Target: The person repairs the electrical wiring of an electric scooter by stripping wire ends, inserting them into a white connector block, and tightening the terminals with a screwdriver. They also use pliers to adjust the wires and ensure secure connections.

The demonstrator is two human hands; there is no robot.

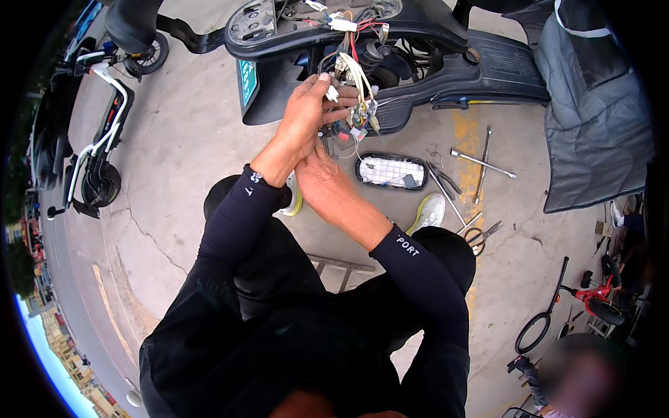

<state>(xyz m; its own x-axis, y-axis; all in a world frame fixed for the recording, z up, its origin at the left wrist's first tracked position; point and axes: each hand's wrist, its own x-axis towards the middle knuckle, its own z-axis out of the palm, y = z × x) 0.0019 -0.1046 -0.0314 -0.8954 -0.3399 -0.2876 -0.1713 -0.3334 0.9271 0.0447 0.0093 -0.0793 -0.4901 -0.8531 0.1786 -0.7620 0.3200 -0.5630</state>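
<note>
Bundled wires with white plugs (354,73) hang out of the opened body of a dark scooter (432,83). My left hand (302,115) is closed on a white wire connector (332,93), its thumb on top and its fingers reaching behind the wires. Just below it, my right hand (327,182) comes up against the left wrist. Its fingertips are hidden there, so what they hold does not show. Loose plugs, one of them red (343,137), dangle beside the left fingers.
On the ground lie an oblong tray with a white lining (390,159), pliers (444,180), a cross wrench (482,164) and scissors (477,240). A grey quilted cover (589,132) drapes at the right. A white-framed scooter (104,125) stands left; a person (533,380) is at lower right.
</note>
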